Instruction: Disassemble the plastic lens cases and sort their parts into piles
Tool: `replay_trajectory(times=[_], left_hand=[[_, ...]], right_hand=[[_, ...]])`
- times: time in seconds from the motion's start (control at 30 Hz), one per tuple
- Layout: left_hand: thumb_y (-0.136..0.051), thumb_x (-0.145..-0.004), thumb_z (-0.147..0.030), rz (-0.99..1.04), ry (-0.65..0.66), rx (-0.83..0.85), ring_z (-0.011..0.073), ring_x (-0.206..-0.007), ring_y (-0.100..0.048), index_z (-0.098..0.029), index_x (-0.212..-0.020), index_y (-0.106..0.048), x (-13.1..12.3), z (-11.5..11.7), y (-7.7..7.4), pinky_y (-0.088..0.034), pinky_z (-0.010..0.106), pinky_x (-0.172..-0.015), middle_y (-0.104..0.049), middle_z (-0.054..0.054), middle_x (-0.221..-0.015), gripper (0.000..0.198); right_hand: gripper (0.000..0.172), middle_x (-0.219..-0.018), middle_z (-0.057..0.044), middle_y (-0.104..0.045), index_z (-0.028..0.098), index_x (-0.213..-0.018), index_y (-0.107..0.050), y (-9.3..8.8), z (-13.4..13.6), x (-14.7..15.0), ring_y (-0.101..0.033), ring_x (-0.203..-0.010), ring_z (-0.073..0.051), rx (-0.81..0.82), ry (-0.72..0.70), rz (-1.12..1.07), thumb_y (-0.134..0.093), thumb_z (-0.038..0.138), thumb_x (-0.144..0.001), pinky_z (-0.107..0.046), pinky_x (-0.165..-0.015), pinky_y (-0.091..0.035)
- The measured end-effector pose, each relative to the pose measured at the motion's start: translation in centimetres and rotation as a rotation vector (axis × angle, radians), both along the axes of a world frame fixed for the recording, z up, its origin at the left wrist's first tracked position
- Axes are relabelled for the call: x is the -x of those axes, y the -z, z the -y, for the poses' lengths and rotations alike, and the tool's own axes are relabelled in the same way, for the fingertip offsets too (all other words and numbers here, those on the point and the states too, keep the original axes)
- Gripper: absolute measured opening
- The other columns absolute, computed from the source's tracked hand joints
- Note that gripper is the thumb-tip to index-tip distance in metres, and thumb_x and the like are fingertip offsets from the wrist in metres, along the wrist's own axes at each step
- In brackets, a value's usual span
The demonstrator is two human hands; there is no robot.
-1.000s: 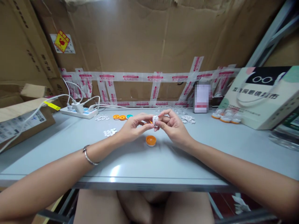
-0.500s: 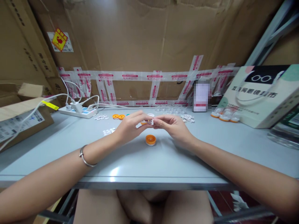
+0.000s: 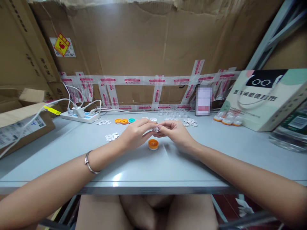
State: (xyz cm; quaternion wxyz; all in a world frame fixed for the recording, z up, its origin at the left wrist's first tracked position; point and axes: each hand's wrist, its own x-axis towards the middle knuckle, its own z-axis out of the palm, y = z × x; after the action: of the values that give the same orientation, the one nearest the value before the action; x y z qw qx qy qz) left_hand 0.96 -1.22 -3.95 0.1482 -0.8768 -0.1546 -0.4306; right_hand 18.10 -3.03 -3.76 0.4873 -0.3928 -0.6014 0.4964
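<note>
White and partly clear, a small piece (image 3: pixel 156 129) is sitting between our fingertips above the table (image 3: pixel 148 169), its detail too fine to tell. Our left hand (image 3: pixel 136 132) is gripping it from one side; our right hand (image 3: pixel 176 131) is pinching it from the other. Just nearer to us, an orange cap (image 3: pixel 153 144) is resting on the table. Left of our left hand, white discs (image 3: pixel 112 137) are lying in two loose groups, and two more orange caps are standing beside a teal cap (image 3: pixel 131 120). Beyond our right hand, white bits (image 3: pixel 190 122) are lying heaped near clear cups (image 3: pixel 176 113). Farther out, a phone (image 3: pixel 203 100) is standing at the back, orange-based cups (image 3: pixel 227 118) are clustering by a bag (image 3: pixel 254 108), and a power strip (image 3: pixel 80 116) is lying on our left.
</note>
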Motion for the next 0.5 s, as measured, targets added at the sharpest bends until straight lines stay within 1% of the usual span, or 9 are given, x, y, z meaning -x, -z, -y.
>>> replay_trajectory(times=[0.07, 0.13, 0.2, 0.27, 0.33, 0.4, 0.5], left_hand=[[-0.054, -0.083, -0.014, 0.023, 0.049, 0.1, 0.0136, -0.077, -0.062, -0.014, -0.091, -0.058, 0.1, -0.1, 0.0, -0.051, 0.025, -0.069, -0.065, 0.008, -0.083, 0.01], [-0.056, -0.081, -0.014, 0.037, 0.093, 0.162, 0.0139, -0.077, -0.061, -0.014, -0.092, -0.058, 0.2, -0.2, 0.0, -0.051, 0.026, -0.07, -0.065, 0.007, -0.083, 0.011], [-0.057, -0.08, -0.014, 0.032, 0.117, 0.186, 0.0144, -0.077, -0.061, -0.014, -0.091, -0.058, 0.2, -0.3, 0.1, -0.051, 0.027, -0.07, -0.065, 0.008, -0.083, 0.011], [-0.057, -0.08, -0.013, 0.041, 0.106, 0.197, 0.0143, -0.076, -0.06, -0.014, -0.09, -0.057, 0.1, -0.4, 0.2, -0.051, 0.027, -0.069, -0.065, 0.007, -0.082, 0.01], [-0.059, -0.079, -0.014, 0.083, 0.073, 0.197, 0.0134, -0.073, -0.06, -0.015, -0.091, -0.057, -0.1, -0.4, 0.3, -0.05, 0.026, -0.066, -0.065, 0.006, -0.08, 0.012], [-0.059, -0.08, -0.016, 0.11, 0.05, 0.151, 0.0134, -0.073, -0.06, -0.015, -0.093, -0.057, -0.2, -0.4, 0.4, -0.051, 0.026, -0.066, -0.065, 0.006, -0.08, 0.013], [-0.056, -0.081, -0.015, 0.073, 0.072, 0.051, 0.015, -0.079, -0.061, -0.015, -0.093, -0.057, -0.3, -0.3, 0.4, -0.051, 0.028, -0.071, -0.065, 0.009, -0.086, 0.012]], right_hand=[[0.013, -0.057, 0.001, -0.066, 0.014, -0.068, -0.066, 0.1, -0.2, 0.0, -0.065, -0.058, -0.012, 0.048, -0.005, -0.011, -0.068, 0.025, -0.063, -0.024, -0.063, -0.053], [0.011, -0.055, 0.0, -0.066, 0.014, -0.066, -0.064, 0.2, -0.5, -0.1, -0.064, -0.055, -0.011, 0.103, -0.025, -0.015, -0.068, 0.023, -0.063, -0.022, -0.059, -0.052], [0.01, -0.054, 0.0, -0.066, 0.014, -0.063, -0.061, 0.3, -0.6, -0.1, -0.064, -0.053, -0.01, 0.161, -0.054, -0.023, -0.068, 0.022, -0.064, -0.021, -0.056, -0.052], [0.011, -0.054, 0.0, -0.066, 0.014, -0.063, -0.06, 0.3, -0.7, -0.1, -0.063, -0.052, -0.009, 0.166, -0.068, -0.026, -0.067, 0.022, -0.065, -0.02, -0.056, -0.051], [0.011, -0.054, 0.0, -0.066, 0.014, -0.064, -0.06, 0.1, -0.6, -0.1, -0.062, -0.052, -0.008, 0.109, -0.048, -0.026, -0.067, 0.021, -0.068, -0.019, -0.055, -0.05], [0.011, -0.053, 0.001, -0.065, 0.014, -0.063, -0.059, -0.3, -0.4, 0.0, -0.062, -0.051, -0.008, 0.081, -0.02, -0.024, -0.065, 0.02, -0.07, -0.019, -0.055, -0.05], [0.015, -0.052, 0.0, -0.065, 0.015, -0.059, -0.056, -0.7, -0.1, 0.1, -0.062, -0.05, -0.009, 0.199, -0.025, -0.004, -0.061, 0.017, -0.073, -0.02, -0.055, -0.05]])
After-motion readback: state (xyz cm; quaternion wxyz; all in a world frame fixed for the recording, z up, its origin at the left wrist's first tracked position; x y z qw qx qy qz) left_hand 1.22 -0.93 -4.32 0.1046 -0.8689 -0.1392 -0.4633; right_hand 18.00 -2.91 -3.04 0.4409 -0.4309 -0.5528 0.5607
